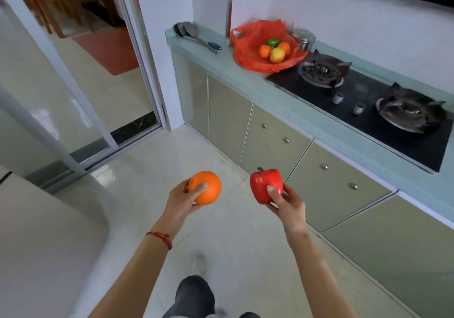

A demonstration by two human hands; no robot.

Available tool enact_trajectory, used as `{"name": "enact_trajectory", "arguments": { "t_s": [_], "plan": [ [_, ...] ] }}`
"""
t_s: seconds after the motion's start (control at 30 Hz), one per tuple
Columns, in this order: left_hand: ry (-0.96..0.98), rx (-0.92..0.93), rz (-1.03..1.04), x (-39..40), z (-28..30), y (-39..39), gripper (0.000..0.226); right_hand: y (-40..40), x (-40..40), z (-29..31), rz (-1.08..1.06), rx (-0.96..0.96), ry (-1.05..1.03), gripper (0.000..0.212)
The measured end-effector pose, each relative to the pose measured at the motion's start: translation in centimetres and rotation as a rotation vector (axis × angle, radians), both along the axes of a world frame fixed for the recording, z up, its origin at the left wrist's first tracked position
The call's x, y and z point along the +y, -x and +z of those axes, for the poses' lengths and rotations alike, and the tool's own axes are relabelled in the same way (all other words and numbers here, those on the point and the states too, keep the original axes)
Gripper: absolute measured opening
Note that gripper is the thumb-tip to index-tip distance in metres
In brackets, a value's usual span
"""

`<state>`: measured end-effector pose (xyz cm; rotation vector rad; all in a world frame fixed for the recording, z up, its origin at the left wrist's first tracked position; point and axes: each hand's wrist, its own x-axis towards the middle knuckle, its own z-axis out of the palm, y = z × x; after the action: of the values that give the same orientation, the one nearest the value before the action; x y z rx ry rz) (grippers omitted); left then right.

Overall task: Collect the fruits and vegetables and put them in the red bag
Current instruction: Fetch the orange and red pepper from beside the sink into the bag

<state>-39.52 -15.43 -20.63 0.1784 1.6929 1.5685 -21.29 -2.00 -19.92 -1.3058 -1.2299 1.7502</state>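
My left hand (183, 201) grips an orange (207, 187) over the floor. My right hand (286, 203) grips a red bell pepper (264, 185), stem up. The red bag (248, 38) lies open on the far end of the pale green counter (248, 77), well ahead of both hands. Inside it I see two oranges (264, 51), a yellow fruit (277, 55) and a green pepper (272, 42).
A black gas hob (373, 111) with two burners fills the counter right of the bag. Metal ladles (194, 35) lie left of it, a steel canister (303, 38) behind. Cabinet doors run below. A glass sliding door (73, 96) stands left. A pale surface (36, 244) is at near left.
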Motion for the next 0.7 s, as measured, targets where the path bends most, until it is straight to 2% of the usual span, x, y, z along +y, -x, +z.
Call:
{"name": "enact_trajectory", "arguments": {
  "t_s": [0.43,0.7],
  "plan": [
    [0.015,0.019,-0.102,18.4,0.3,18.1,0.054,16.8,16.8,-0.1,-0.113,0.019,0.026,0.047],
    [0.032,0.008,-0.159,28.2,-0.6,25.2,0.055,23.2,25.4,-0.7,-0.160,-0.005,0.032,0.050]
  ]
}}
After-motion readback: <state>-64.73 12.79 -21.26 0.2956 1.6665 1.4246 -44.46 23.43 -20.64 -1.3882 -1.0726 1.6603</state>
